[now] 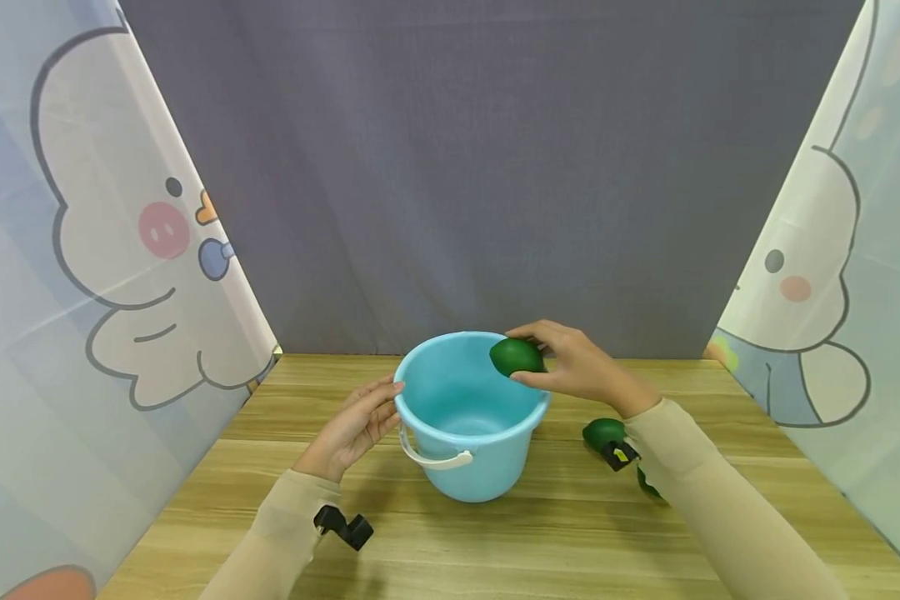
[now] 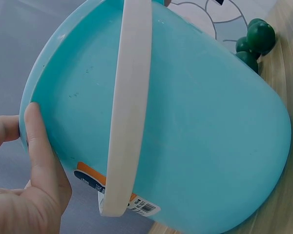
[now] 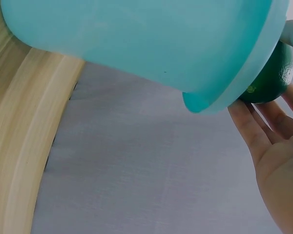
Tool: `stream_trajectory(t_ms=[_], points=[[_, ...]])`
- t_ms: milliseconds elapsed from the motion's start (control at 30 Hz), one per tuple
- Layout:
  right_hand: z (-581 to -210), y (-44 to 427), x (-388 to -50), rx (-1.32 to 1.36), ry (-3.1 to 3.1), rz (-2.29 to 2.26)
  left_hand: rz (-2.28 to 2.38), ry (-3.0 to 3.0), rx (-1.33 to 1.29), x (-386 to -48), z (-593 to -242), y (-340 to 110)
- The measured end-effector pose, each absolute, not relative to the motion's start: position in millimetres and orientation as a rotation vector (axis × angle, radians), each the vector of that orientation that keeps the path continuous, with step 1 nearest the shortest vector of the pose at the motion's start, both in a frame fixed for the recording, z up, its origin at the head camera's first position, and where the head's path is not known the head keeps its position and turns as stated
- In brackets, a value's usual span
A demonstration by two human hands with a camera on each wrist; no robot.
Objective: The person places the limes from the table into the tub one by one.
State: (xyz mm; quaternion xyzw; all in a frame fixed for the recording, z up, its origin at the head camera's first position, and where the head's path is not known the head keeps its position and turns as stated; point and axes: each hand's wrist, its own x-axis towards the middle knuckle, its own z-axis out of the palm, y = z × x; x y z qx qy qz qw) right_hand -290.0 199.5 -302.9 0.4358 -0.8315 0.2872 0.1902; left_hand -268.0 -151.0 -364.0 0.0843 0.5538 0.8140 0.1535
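A light blue bucket (image 1: 474,475) stands upright on the wooden table, its white handle (image 1: 433,462) hanging down toward the front left. My left hand (image 1: 352,429) grips the bucket's rim at the left; in the left wrist view, the fingers of that hand (image 2: 36,180) lie on both sides of the rim (image 2: 28,105). My right hand (image 1: 570,362) holds a dark green, lemon-shaped fruit (image 1: 516,357) over the right part of the bucket's opening. In the right wrist view the fruit (image 3: 272,78) sits between thumb and fingers, partly behind the rim. The bucket's visible inside is bare.
On the table (image 1: 540,550), right of the bucket, lie a green fruit (image 1: 603,433) and another (image 1: 648,485) partly hidden by my right sleeve. A grey curtain (image 1: 450,167) hangs behind the table, with cartoon-printed curtains (image 1: 112,350) at both sides.
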Motion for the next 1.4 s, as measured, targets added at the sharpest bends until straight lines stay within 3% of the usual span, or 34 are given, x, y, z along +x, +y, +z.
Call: stream_trajectory(t_ms=[1400], points=[[-302.4,199.1,-288.8,1.204,-2.412,0.790,2.317,1.615,0.252,-268.4,-363.7,-151.9]])
